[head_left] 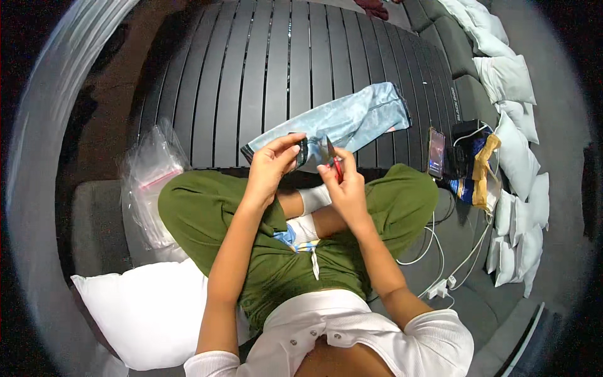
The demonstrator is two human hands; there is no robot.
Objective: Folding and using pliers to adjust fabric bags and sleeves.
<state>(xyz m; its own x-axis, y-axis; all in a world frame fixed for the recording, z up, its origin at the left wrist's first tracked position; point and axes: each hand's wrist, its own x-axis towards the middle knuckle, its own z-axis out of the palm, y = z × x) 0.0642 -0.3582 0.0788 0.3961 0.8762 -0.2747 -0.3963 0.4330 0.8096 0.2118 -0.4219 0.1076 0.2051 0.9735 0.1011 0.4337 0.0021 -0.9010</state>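
Light-blue fabric piece [352, 116], one, on dark slatted table [276, 69], long axis near-left to far-right, lying just beyond left hand [273, 164], the nearer, pinching a dark band [303, 151]; right hand [347, 188] gripping red-handled scissors [333, 157], tips pointing far.

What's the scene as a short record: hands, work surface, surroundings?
left_hand: left hand pinches a dark strip
strip_joined_to_cloth: cannot tell
right_hand: right hand holds red-handled scissors
surface: dark slatted table
on_table: light-blue cloth, dark-edged
left_side: clear plastic bags, white pillow
right_side: phone near right knee
posture: seated, legs crossed
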